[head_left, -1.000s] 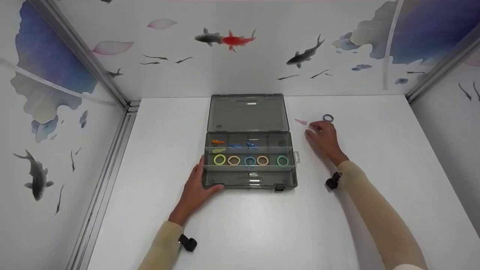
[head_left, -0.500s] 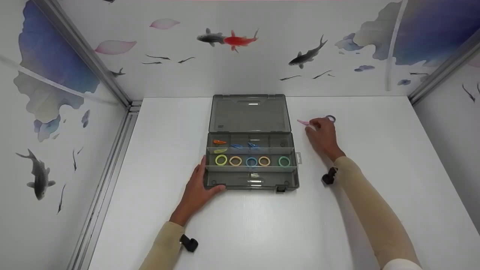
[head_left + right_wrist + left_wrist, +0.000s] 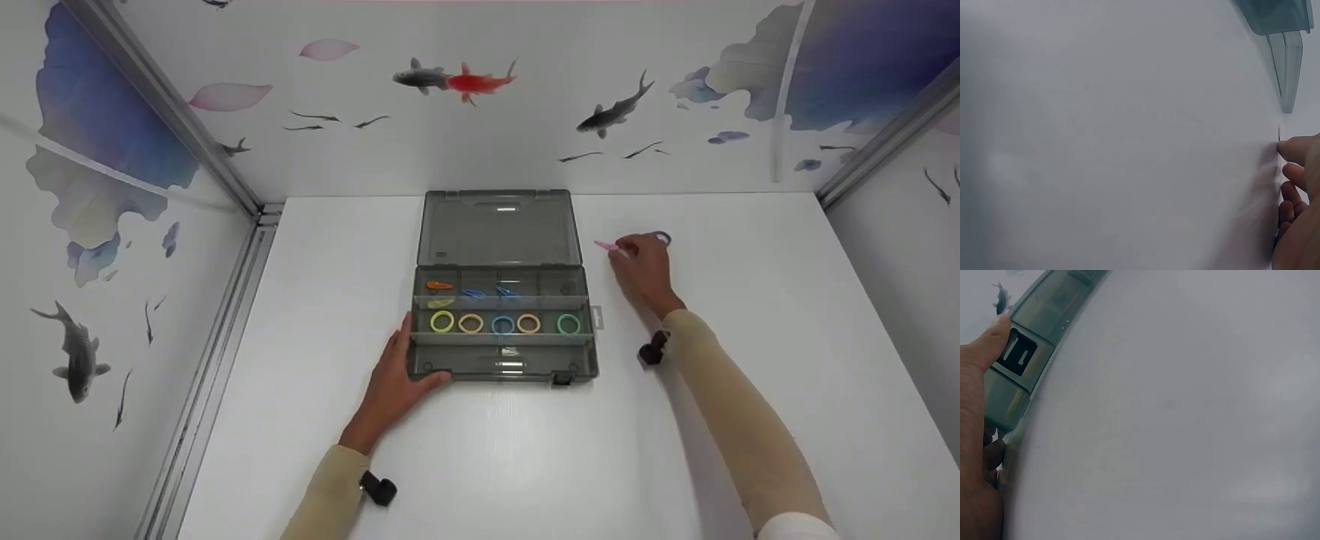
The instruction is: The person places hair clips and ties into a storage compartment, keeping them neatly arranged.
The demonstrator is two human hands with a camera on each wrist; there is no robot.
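A smoky grey compartment box (image 3: 504, 361) lies with its lid open in the head view. My left hand (image 3: 390, 386) holds its front left corner, thumb on the front wall and fingers along the side; the left wrist view shows the thumb beside the dark latch (image 3: 1018, 352). Right of the box, my right hand (image 3: 646, 271) pinches the near end of a pink hair clip (image 3: 604, 245) at the table. A purple hair tie (image 3: 663, 237) lies just behind that hand, partly hidden. Inside the box are an orange hair clip (image 3: 439, 285), a yellow one and blue ones.
Several hair ties stand in the middle row, among them a yellow-green hair tie (image 3: 442, 322) and a green hair tie (image 3: 568, 324). The raised lid (image 3: 500, 229) leans toward the back wall (image 3: 510, 150). A small hanging tab (image 3: 598, 316) sticks out at the box's right side.
My right hand has moved slightly up and left, and its fingertips have closed on the pink hair clip. The left hand stays at the box's corner.
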